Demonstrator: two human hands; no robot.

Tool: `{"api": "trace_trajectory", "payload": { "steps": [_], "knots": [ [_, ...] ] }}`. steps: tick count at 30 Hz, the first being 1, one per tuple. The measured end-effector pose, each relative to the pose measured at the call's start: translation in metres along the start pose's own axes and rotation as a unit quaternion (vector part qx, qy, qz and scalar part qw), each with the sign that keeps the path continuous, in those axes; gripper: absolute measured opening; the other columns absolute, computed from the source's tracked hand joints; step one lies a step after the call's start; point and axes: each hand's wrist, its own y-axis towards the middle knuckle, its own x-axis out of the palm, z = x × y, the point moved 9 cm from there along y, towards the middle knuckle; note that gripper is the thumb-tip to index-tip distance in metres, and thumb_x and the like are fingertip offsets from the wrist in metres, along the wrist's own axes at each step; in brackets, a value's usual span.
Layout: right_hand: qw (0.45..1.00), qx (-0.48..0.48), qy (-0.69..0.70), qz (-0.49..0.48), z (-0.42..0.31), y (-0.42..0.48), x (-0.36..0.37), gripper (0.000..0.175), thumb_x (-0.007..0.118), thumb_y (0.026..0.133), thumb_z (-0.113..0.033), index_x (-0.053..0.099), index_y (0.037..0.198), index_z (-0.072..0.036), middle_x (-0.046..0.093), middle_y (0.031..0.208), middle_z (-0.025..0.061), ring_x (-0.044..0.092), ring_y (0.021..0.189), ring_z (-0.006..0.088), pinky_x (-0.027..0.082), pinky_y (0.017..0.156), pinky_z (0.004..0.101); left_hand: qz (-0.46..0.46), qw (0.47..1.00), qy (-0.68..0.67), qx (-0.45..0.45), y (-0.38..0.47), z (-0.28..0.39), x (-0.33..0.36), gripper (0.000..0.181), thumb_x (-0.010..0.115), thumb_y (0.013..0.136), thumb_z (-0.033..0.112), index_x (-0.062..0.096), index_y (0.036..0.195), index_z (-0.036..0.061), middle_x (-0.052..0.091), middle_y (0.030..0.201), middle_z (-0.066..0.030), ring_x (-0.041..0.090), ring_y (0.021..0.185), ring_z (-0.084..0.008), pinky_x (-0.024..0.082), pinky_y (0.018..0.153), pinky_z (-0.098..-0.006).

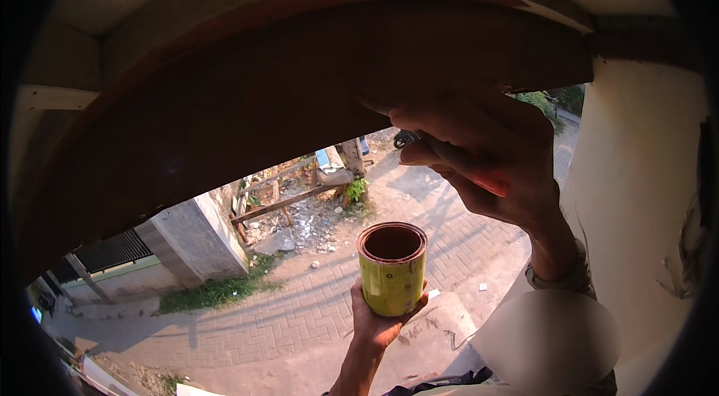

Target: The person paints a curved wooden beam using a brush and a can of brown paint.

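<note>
My left hand holds a yellow-green paint can upright from below, its fingers and thumb around the base. The can is open at the top. Dark reddish-brown paint coats its rim and inner wall. Higher up and to the right, my right hand is raised in shadow against the lower edge of a dark brown board, fingers bent. A red patch shows on its palm. Whether a tool sits between these fingers is too dark to make out.
Pale wall rises close on the right. Far below runs a paved lane, with rubble, wooden beams and a concrete pillar beside it. Light panels adjoin the board. A blurred patch hides part of the lower right.
</note>
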Motion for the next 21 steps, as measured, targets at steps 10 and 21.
{"api": "trace_trajectory", "payload": {
  "steps": [10, 21],
  "knots": [
    [0.936, 0.258, -0.077, 0.228, 0.101, -0.045, -0.053, 0.013, 0.07, 0.093, -0.006, 0.071, 0.103, 0.001, 0.074, 0.097, 0.011, 0.067, 0.066, 0.0129, 0.05, 0.056, 0.0226, -0.02, 1.0, -0.018, -0.015, -0.011, -0.004, 0.012, 0.072, 0.039, 0.093, 0.056, 0.045, 0.145, 0.0076, 0.052, 0.138, -0.0218, 0.053, 0.125, -0.0407, 0.045, 0.103, -0.0601],
    [0.933, 0.028, 0.263, 0.243, -0.081, 0.046, 0.043, 0.026, 0.08, 0.079, -0.002, 0.067, 0.1, 0.001, 0.069, 0.087, 0.0096, 0.067, 0.062, 0.0182, 0.053, 0.051, 0.0274, 0.041, 0.998, -0.037, 0.008, -0.015, -0.003, -0.005, 0.074, 0.041, 0.096, 0.056, 0.036, 0.148, 0.0032, 0.045, 0.144, -0.0246, 0.047, 0.131, -0.0437, 0.043, 0.106, -0.0617]
  ]
}}
